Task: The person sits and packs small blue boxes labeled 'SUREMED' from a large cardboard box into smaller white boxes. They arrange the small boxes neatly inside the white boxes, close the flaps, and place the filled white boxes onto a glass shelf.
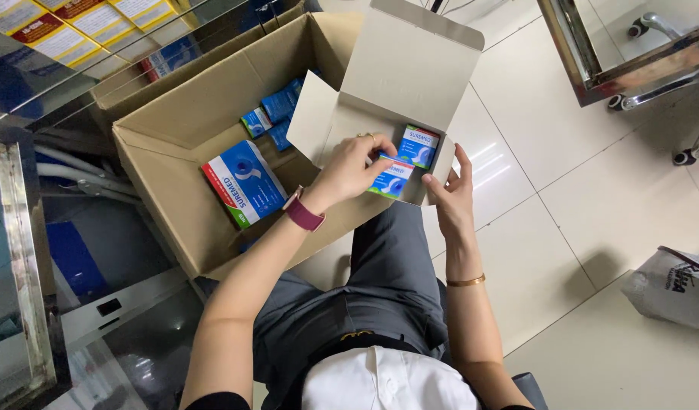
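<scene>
Tiled floor below: our left hand (351, 168) pinches small blue carton (391, 179) inside white box (395, 83); right hand (450, 193), fingers spread, braces box's right edge, steadying it.

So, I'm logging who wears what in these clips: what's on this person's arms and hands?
Both forearms are bare, with no sleeves showing. The left hand has a ring on one finger and a magenta watch band at the wrist. The right hand has a thin gold bangle on its wrist.

White carton (395, 68) mouth open; raised lid behind, big box (175, 121) left.
</scene>
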